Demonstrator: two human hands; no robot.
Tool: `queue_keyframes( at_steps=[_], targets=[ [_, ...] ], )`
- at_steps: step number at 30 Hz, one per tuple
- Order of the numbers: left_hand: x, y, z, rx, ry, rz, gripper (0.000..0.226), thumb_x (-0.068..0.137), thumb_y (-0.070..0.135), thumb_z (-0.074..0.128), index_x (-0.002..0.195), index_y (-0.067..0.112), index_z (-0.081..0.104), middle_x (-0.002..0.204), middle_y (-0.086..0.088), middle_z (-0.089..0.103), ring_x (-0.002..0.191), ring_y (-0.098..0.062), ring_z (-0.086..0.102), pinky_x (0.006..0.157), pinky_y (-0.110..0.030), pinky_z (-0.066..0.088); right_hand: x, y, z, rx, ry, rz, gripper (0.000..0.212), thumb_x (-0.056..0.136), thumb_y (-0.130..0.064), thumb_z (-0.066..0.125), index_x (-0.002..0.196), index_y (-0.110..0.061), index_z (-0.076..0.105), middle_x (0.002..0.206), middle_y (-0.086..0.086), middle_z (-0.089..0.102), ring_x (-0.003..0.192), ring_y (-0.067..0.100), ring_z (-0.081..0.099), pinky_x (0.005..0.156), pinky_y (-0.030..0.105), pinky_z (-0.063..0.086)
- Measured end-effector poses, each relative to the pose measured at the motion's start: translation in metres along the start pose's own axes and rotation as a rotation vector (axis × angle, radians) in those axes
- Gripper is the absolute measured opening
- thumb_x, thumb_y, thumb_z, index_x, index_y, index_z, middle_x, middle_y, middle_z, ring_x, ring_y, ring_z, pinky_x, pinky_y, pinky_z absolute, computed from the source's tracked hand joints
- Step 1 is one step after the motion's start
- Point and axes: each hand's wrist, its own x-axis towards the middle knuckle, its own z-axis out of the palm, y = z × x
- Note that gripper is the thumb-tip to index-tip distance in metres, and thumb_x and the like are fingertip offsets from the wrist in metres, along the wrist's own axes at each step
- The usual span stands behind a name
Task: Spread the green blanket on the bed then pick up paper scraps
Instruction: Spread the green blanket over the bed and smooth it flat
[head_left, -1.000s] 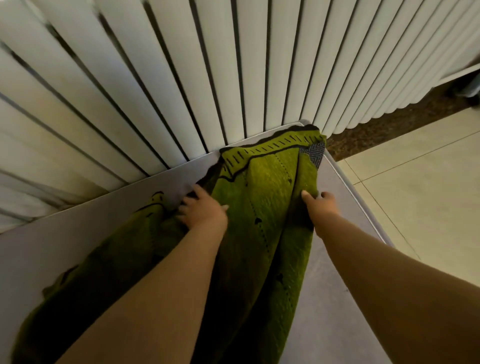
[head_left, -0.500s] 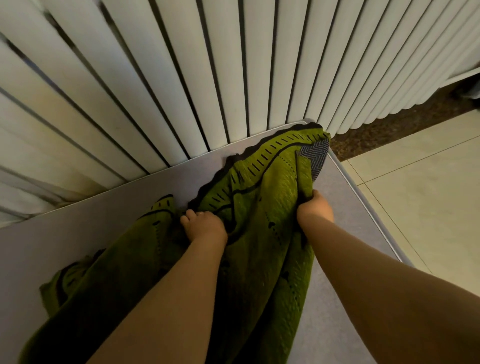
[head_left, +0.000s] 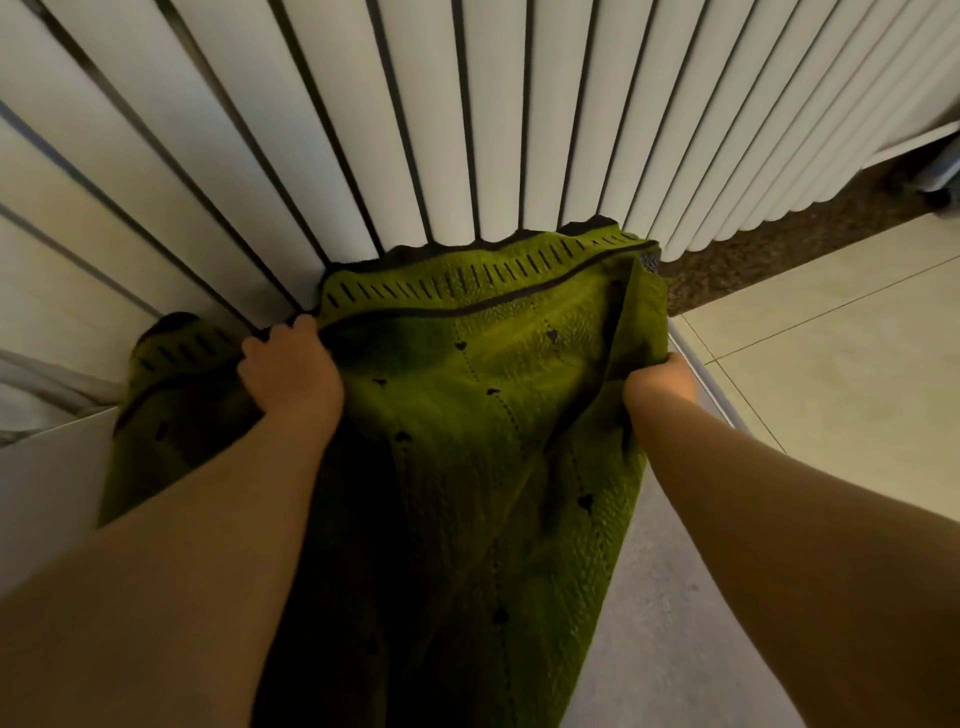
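Observation:
The green blanket, with a black dashed border and small black hearts, lies over the grey bed. Its top edge reaches the white slatted panel behind the bed. My left hand grips the blanket's top border at the left. My right hand is closed on a fold along its right side, near the bed's right edge. The lower part of the blanket falls in dark folds between my forearms. No paper scraps show in view.
A white ribbed panel rises behind the bed like a headboard. Pale floor tiles lie to the right, past a dark speckled strip along the wall. A bare part of the bed shows at the left.
Both hands have pulled the blanket up toward the slatted panel and wider apart. Its top edge now touches the panel, and the left hand has shifted from lying on the cloth to gripping the border.

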Motion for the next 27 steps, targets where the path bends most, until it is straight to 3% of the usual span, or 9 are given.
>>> queue_keyframes(
  at_steps=[3,6,9,12,16,21,24,26,27],
  targets=[
    [-0.007,0.010,0.003,-0.160,-0.161,-0.101,0.034,0.095,0.019,0.051,0.126,0.007,0.043,0.130,-0.022,0.049,0.120,-0.042,0.042,0.094,-0.049,0.041,-0.012,0.011,0.003,0.000,-0.038,0.078,0.045,0.096,-0.029,0.053,0.135,-0.014,0.038,0.128,0.013,0.050,0.113,0.032,0.054,0.080,0.041,0.047],
    [-0.023,0.019,0.000,-0.251,-0.362,-0.087,0.070,0.097,0.039,0.048,0.150,0.009,0.014,0.153,-0.021,0.025,0.138,-0.043,0.024,0.110,-0.051,0.029,-0.024,0.022,0.002,0.066,-0.045,0.146,0.064,0.089,-0.048,0.059,0.137,-0.013,0.035,0.131,0.014,0.049,0.117,0.035,0.054,0.088,0.045,0.049],
    [-0.053,0.027,-0.003,-0.143,-0.448,0.027,0.071,0.099,0.053,0.030,0.154,0.020,0.000,0.161,-0.016,0.003,0.146,-0.041,0.005,0.118,-0.054,0.011,-0.043,0.038,0.002,0.096,-0.075,0.219,0.082,0.080,-0.057,0.065,0.140,-0.011,0.034,0.135,0.015,0.049,0.122,0.038,0.051,0.097,0.049,0.047],
    [-0.092,0.031,-0.006,-0.160,-0.485,0.135,0.067,0.098,0.058,0.020,0.155,0.025,0.005,0.160,-0.018,0.005,0.147,-0.040,0.004,0.118,-0.055,0.012,-0.069,0.059,0.001,0.128,-0.199,0.294,0.089,0.075,-0.055,0.072,0.142,-0.009,0.036,0.140,0.017,0.047,0.128,0.040,0.047,0.105,0.052,0.042],
    [-0.145,0.030,-0.014,-0.038,-0.331,0.406,0.068,0.097,0.058,0.026,0.154,0.023,0.012,0.160,-0.018,0.004,0.148,-0.036,0.001,0.120,-0.050,0.008,-0.099,0.082,-0.010,0.103,-0.418,0.380,0.081,0.080,-0.042,0.073,0.142,-0.008,0.034,0.141,0.012,0.046,0.132,0.034,0.043,0.107,0.045,0.037],
    [-0.209,0.028,-0.018,0.033,-0.299,0.719,0.060,0.100,0.043,0.039,0.152,0.022,0.019,0.161,-0.013,0.009,0.150,-0.030,0.001,0.122,-0.047,0.005,-0.127,0.111,-0.017,-0.080,-0.498,0.424,0.082,0.075,-0.047,0.076,0.136,-0.010,0.037,0.119,0.012,0.049,0.108,0.030,0.050,0.100,0.046,0.047],
    [-0.255,0.019,-0.020,-0.132,-0.259,0.878,0.043,0.098,0.031,0.048,0.139,0.020,0.044,0.146,-0.007,0.044,0.139,-0.029,0.034,0.113,-0.043,0.028,-0.149,0.130,-0.013,-0.052,-0.488,0.430,0.070,0.083,-0.031,0.073,0.138,-0.007,0.037,0.131,0.014,0.050,0.118,0.033,0.051,0.098,0.047,0.047],
    [-0.288,0.012,-0.016,-0.204,-0.248,0.826,0.037,0.091,0.040,0.054,0.123,0.021,0.050,0.123,-0.002,0.055,0.118,-0.026,0.050,0.092,-0.039,0.043,-0.162,0.139,-0.008,0.013,-0.417,0.380,0.052,0.088,-0.023,0.068,0.131,-0.003,0.046,0.117,0.015,0.056,0.106,0.031,0.055,0.087,0.043,0.050],
    [-0.303,0.009,-0.013,-0.204,-0.307,0.738,0.046,0.087,0.049,0.056,0.123,0.021,0.047,0.120,-0.002,0.053,0.114,-0.026,0.050,0.088,-0.039,0.045,-0.166,0.141,-0.006,0.038,-0.376,0.347,0.046,0.089,-0.021,0.066,0.128,-0.001,0.051,0.108,0.016,0.058,0.097,0.031,0.056,0.082,0.042,0.052]
  ],
)
